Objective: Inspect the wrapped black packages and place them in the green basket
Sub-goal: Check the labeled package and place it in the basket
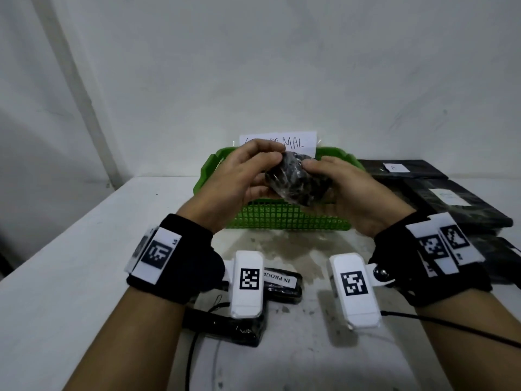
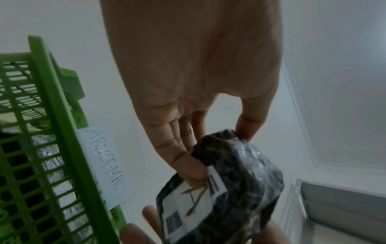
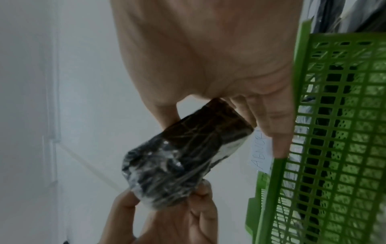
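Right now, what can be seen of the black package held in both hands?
The black package is a small lumpy bundle wrapped in shiny, creased clear film. A white printed label with barcode-like blocks shows on one face in the left wrist view. It is held up over the green basket, the left hand gripping one end and the right hand the other, touching nothing else.

The left hand (image 2: 198, 79) pinches a wrapped black package (image 2: 225, 189) beside the green basket (image 2: 62, 132) labelled ABNORMAL.

"ABNORMAL" handwritten on paper sign (image 2: 105, 166) at green basket (image 2: 69, 148) rim; "IN PROG…" label (image 1: 277, 280) on black package (image 1: 283, 289).
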{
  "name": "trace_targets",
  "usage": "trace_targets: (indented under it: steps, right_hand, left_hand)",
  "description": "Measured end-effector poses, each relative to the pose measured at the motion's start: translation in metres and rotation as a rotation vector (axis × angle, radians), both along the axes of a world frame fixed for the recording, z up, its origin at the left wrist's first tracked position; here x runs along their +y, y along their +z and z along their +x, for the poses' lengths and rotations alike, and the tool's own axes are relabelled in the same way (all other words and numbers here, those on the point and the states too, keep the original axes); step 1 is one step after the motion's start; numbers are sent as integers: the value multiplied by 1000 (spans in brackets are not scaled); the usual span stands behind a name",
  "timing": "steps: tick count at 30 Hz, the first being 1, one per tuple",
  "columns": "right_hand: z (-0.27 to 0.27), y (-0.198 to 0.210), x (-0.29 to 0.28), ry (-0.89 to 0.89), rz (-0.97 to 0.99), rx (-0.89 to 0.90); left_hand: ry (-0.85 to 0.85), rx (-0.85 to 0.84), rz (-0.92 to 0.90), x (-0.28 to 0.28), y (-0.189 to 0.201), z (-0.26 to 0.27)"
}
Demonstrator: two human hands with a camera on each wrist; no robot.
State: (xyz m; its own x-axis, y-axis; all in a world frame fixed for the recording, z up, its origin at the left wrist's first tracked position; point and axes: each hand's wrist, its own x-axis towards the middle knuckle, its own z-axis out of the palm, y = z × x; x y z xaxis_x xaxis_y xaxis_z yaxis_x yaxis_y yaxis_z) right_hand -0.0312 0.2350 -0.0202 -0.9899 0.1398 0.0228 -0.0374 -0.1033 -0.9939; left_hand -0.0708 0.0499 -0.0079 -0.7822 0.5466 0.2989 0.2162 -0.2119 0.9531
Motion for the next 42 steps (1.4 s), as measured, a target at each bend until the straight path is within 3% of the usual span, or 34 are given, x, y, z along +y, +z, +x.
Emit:
trace_targets:
  steps: [5, 14, 19, 22, 26, 30, 34, 39, 42]
  right_hand:
    - [-2, 4, 5, -142, -95, 168]
    - [7, 2, -5, -186, 192, 388]
    - [11, 10, -2, -71, 33, 251]
    - [16, 11, 6, 105, -54, 112]
    - [23, 11, 4, 285, -94, 93]
    - [18, 11, -4, 178, -54, 195]
    - [12, 11, -7, -35, 4, 308]
    - [15, 5, -5, -36, 173, 400]
    - [18, 2, -3, 27, 296, 451]
  left_hand:
    - [1, 21, -65, 2, 1, 5]
    - [16, 67, -295, 11, -7, 7]
    - [117, 188, -229, 4, -5, 4]
    - [135, 281, -172, 2, -4, 3]
    - [108, 382, -145, 5, -5, 6]
    - [138, 455, -193, 4, -7, 2]
    - [22, 322, -162, 1, -5, 4]
    - [97, 42, -118, 6, 0, 7]
    - [30, -41, -127, 4, -2, 6]
